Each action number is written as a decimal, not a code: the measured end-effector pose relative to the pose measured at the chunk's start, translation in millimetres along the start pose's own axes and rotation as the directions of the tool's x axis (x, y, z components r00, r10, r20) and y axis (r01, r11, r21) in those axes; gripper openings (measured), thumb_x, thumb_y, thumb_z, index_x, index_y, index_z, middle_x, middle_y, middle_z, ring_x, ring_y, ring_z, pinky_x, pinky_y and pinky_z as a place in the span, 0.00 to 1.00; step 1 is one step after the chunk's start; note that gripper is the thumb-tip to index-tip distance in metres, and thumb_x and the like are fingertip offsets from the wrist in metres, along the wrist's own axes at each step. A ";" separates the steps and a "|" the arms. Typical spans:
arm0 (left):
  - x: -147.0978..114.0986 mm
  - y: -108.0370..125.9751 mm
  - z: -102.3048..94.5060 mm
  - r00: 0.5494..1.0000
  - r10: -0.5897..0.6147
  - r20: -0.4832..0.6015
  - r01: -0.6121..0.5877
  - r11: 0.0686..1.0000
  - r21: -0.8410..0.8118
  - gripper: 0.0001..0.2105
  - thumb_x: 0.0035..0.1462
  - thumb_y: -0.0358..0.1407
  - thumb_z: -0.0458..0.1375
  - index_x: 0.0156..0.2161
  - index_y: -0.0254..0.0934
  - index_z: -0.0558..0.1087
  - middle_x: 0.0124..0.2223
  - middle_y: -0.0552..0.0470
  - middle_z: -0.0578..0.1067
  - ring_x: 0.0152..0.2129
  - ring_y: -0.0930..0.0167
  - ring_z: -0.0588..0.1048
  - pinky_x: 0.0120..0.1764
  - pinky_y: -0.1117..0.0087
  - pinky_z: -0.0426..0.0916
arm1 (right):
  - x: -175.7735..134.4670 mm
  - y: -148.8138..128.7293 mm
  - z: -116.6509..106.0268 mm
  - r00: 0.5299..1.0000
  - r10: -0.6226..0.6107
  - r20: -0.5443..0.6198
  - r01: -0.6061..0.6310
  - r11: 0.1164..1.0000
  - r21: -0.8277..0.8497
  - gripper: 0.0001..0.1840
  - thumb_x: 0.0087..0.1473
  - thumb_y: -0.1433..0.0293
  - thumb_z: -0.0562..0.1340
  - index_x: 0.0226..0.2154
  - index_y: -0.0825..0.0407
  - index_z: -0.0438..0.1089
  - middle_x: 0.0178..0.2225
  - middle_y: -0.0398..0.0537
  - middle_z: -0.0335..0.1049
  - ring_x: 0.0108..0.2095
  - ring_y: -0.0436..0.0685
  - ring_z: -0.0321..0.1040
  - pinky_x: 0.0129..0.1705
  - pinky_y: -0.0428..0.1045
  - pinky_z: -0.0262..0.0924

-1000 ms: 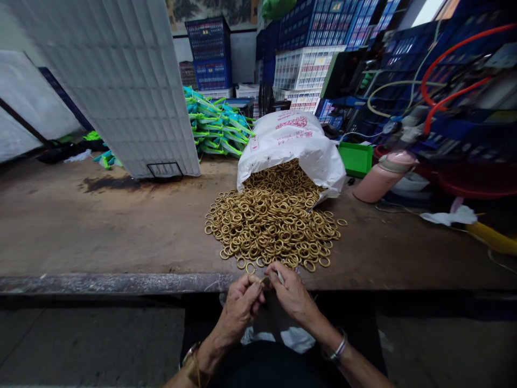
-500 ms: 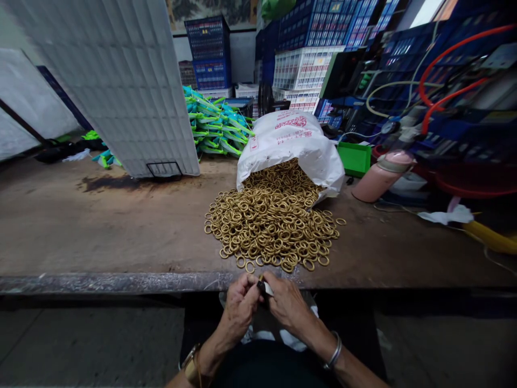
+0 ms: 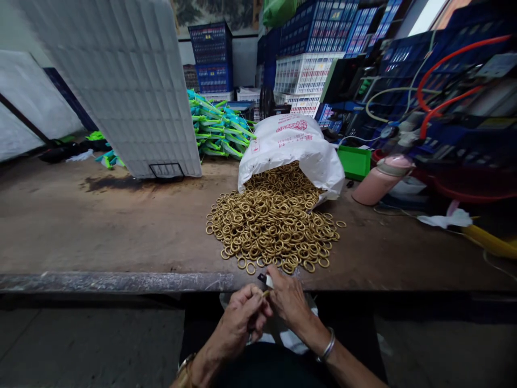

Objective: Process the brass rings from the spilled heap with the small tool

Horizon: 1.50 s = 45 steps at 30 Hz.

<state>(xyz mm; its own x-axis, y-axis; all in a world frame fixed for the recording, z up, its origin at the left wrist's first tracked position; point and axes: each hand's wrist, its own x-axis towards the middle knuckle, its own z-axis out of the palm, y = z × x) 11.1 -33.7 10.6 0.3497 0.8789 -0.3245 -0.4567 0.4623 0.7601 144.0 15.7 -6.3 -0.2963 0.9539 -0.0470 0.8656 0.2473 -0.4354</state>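
Just in front of the table edge, my left hand (image 3: 245, 311) pinches a brass-coloured ring (image 3: 265, 293) between thumb and fingers. Close beside it, my right hand (image 3: 287, 297) is closed around a small tool with a white body and a black tip (image 3: 263, 278); its exact kind is hard to make out. Most of that tool is hidden by the fingers. Beyond both hands lies a heap of brass-coloured rings (image 3: 274, 226), spilling out of a white sack (image 3: 291, 143) with red print that lies on its side.
A tall white ribbed panel (image 3: 133, 97) stands on the brown table (image 3: 100, 226) at left. Behind are a green and turquoise pile (image 3: 222, 129) and stacked crates (image 3: 309, 70). Right of the sack are a green tray (image 3: 354, 161), a pink bottle (image 3: 382, 180) and red hoses (image 3: 440, 75).
My hands have moved slightly apart. The left has come down with the ring now showing in its pinch, while the right has tilted the tool's black tip up toward the heap.
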 end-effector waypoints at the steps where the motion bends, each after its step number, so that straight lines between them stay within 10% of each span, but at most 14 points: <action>1: 1.9 -0.4 -1.4 1.000 -0.015 -0.008 0.014 0.999 -0.038 0.14 0.50 0.44 0.55 0.27 0.33 0.64 0.20 0.56 0.65 0.10 0.83 0.56 0.12 0.81 0.50 | 2.4 -0.9 1.5 1.000 -0.003 -0.030 0.003 1.000 -0.024 0.14 0.46 0.78 0.50 0.37 0.52 0.61 0.32 0.47 0.69 0.30 0.52 0.64 0.28 0.45 0.46; 15: 15.7 -4.6 -23.6 0.989 -0.145 -0.017 0.124 0.898 -0.423 0.09 0.51 0.38 0.52 0.27 0.32 0.67 0.25 0.51 0.69 0.16 0.78 0.66 0.15 0.80 0.56 | 20.5 -3.6 7.6 0.999 0.006 -0.040 -0.016 0.970 -0.244 0.15 0.48 0.82 0.49 0.35 0.51 0.62 0.31 0.47 0.70 0.29 0.52 0.66 0.27 0.46 0.46; 22: 26.7 -2.4 -12.7 0.985 -0.090 -0.146 0.047 0.960 -0.274 0.11 0.46 0.38 0.59 0.26 0.32 0.65 0.24 0.53 0.69 0.17 0.77 0.67 0.14 0.80 0.57 | 24.6 13.1 6.3 0.993 -0.006 -0.117 0.021 0.993 0.120 0.10 0.47 0.78 0.49 0.31 0.53 0.62 0.25 0.46 0.67 0.25 0.51 0.62 0.27 0.45 0.49; 27: 36.3 -4.1 0.3 0.973 0.006 -0.231 -0.043 0.987 -0.153 0.18 0.46 0.44 0.58 0.38 0.35 0.63 0.24 0.56 0.68 0.14 0.79 0.64 0.13 0.81 0.54 | 22.9 9.8 -5.4 0.994 0.107 0.005 -0.071 0.619 0.782 0.14 0.51 0.57 0.51 0.26 0.51 0.57 0.18 0.38 0.54 0.18 0.47 0.51 0.21 0.43 0.48; 30: 40.9 -2.7 6.9 0.963 0.068 -0.261 -0.092 0.993 -0.079 0.19 0.44 0.46 0.59 0.37 0.35 0.64 0.23 0.58 0.65 0.13 0.82 0.59 0.13 0.81 0.50 | 15.8 0.6 -7.7 0.976 0.128 0.177 -0.208 0.307 0.929 0.18 0.46 0.53 0.55 0.26 0.50 0.55 0.15 0.33 0.47 0.14 0.44 0.42 0.17 0.42 0.41; 33: 43.2 -0.6 7.8 0.945 0.106 -0.309 -0.108 0.994 0.012 0.17 0.44 0.47 0.58 0.30 0.35 0.64 0.20 0.60 0.62 0.11 0.83 0.54 0.14 0.80 0.47 | 11.2 -1.6 -4.0 0.966 0.068 0.251 -0.260 0.193 0.946 0.19 0.45 0.52 0.56 0.26 0.50 0.54 0.15 0.32 0.46 0.14 0.42 0.38 0.16 0.41 0.38; 40: 37.8 2.0 -7.8 0.857 0.463 -0.226 -0.263 0.770 0.581 0.09 0.49 0.39 0.56 0.23 0.35 0.68 0.21 0.57 0.64 0.20 0.75 0.61 0.27 0.75 0.58 | 14.0 7.8 -7.8 0.996 0.076 0.047 -0.083 0.587 0.805 0.18 0.51 0.54 0.51 0.28 0.52 0.60 0.18 0.36 0.52 0.19 0.46 0.48 0.22 0.43 0.46; 45: 35.0 3.1 -11.9 0.867 0.485 -0.118 -0.280 0.668 0.690 0.08 0.49 0.37 0.55 0.22 0.36 0.69 0.21 0.55 0.65 0.21 0.74 0.62 0.29 0.74 0.57 | 12.0 -3.2 -15.0 1.000 -0.015 0.018 0.000 0.760 0.650 0.16 0.52 0.57 0.51 0.23 0.52 0.59 0.21 0.37 0.54 0.24 0.47 0.52 0.28 0.43 0.49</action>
<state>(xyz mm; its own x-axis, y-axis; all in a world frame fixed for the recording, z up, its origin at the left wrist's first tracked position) 12.2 -0.2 -5.1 -0.0147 0.9997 0.0213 0.1613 -0.0187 0.9867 143.7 28.9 8.0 -0.3166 0.9469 -0.0562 0.3948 0.0776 -0.9155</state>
